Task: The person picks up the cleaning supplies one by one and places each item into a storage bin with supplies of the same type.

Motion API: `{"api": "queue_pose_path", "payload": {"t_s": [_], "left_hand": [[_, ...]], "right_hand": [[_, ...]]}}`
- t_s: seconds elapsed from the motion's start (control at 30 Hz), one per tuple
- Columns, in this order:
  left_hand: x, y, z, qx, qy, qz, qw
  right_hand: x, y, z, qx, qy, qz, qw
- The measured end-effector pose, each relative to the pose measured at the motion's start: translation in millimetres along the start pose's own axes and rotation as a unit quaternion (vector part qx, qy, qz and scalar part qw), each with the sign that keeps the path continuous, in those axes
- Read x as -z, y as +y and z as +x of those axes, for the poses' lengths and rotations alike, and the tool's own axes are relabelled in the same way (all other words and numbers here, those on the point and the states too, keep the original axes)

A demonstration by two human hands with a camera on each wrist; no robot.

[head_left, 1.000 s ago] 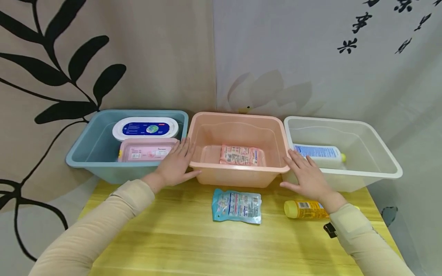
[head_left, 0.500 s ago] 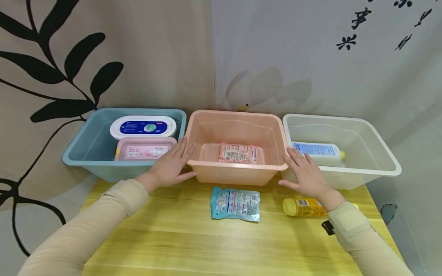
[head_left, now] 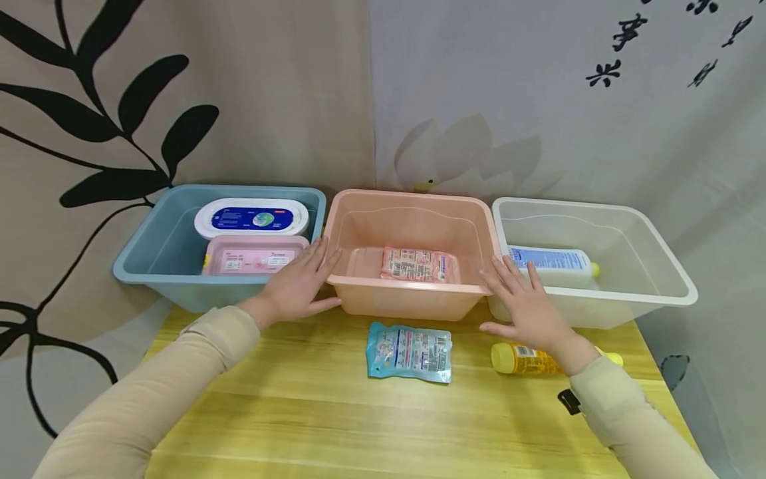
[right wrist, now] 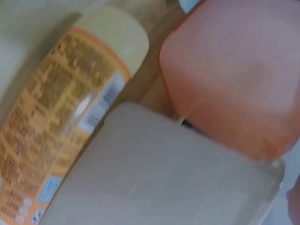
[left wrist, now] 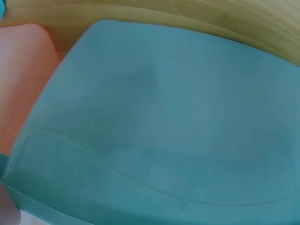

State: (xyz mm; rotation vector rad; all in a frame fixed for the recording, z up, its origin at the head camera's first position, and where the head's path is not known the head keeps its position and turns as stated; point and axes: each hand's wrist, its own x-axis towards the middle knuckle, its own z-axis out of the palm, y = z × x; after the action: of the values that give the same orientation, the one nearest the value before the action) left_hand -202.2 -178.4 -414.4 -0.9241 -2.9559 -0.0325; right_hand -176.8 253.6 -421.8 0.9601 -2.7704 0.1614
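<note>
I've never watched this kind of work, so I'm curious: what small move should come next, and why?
Probably the right hand should reach back for the yellow bottle. That hand holds nothing, the bottle lies close by on the table, and the white bin contains a similar item, a blue-and-white bottle.

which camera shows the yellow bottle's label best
The right wrist view: the yellow bottle is largest, its label and barcode facing the camera, though the frame crops it. The head view shows it small, partly hidden by the right forearm; the left wrist view lacks it.
</note>
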Motion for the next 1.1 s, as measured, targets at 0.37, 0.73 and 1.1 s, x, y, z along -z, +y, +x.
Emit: {"api": "queue_pose_path", "payload": {"t_s": [0.37,0.73,1.1], "left_hand": [[0.3,0.2,4.4,-0.018,-0.008,0.010,0.9998],[5.9,-3.5,4.0,-0.039,-0.047,-0.012,0.9980],[16.4,-13.4,-6.1,-0.098,-0.080,-0.018,0.9918]], "right_hand": [[-15.6,-30,1,0.115,0.034,-0.005,0.993],[-32.5,-53,4,0.189,0.058,-0.019,0.980],[-48.6,-66,4,0.237,0.032,0.001,0.971]]}}
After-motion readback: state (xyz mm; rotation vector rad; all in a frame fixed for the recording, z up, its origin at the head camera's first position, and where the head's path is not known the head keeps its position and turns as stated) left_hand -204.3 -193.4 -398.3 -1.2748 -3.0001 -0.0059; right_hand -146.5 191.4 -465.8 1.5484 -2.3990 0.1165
